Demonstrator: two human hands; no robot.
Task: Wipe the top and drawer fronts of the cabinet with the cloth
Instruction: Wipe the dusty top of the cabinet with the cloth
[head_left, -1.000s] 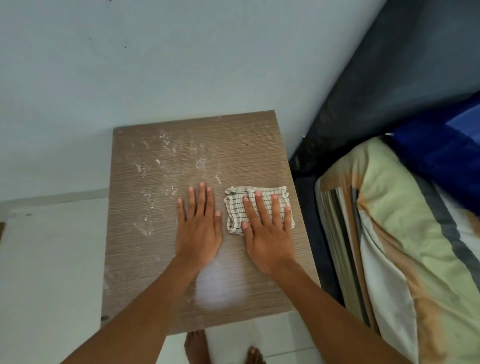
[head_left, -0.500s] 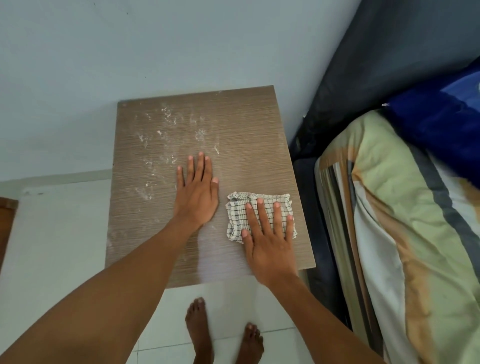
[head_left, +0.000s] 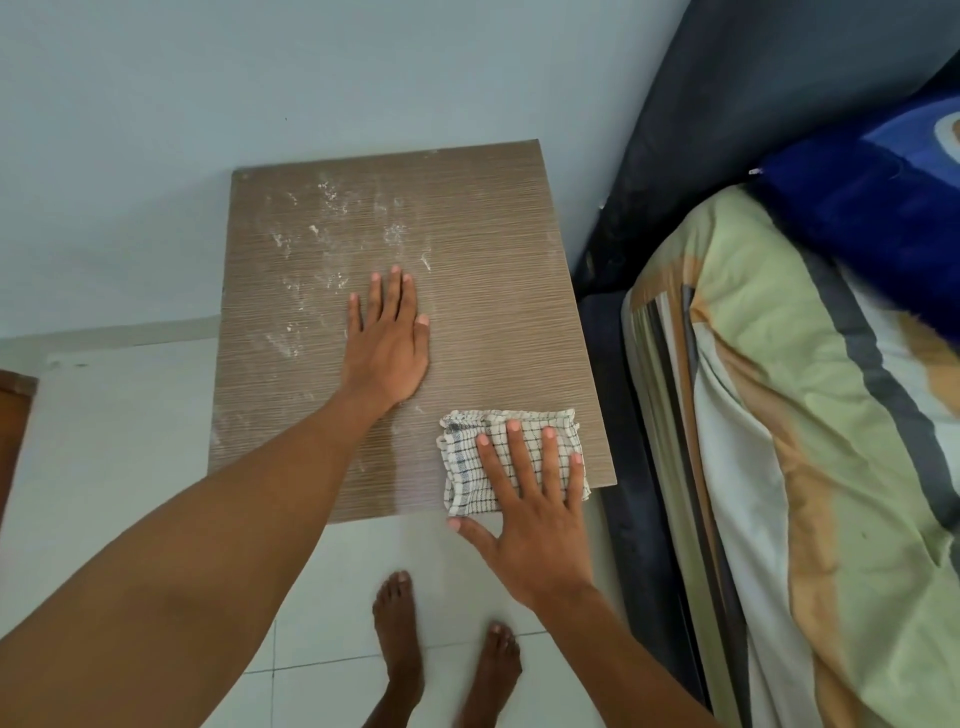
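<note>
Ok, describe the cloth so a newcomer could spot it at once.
Find the brown wood-grain cabinet top against the pale wall. At its near right corner, under the right hand, lies the cloth: folded, white with a dark check, the only fabric on that top.

- The cloth (head_left: 511, 460) has been drawn from mid-top to the near right corner of the cabinet top (head_left: 498, 291).
- The right hand (head_left: 530, 525) now overhangs the front edge, thumb off the surface.

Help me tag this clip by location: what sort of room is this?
Probably a bedroom: a bed with a striped blanket and blue pillow stands beside the small wood-grain cabinet being wiped.
</note>
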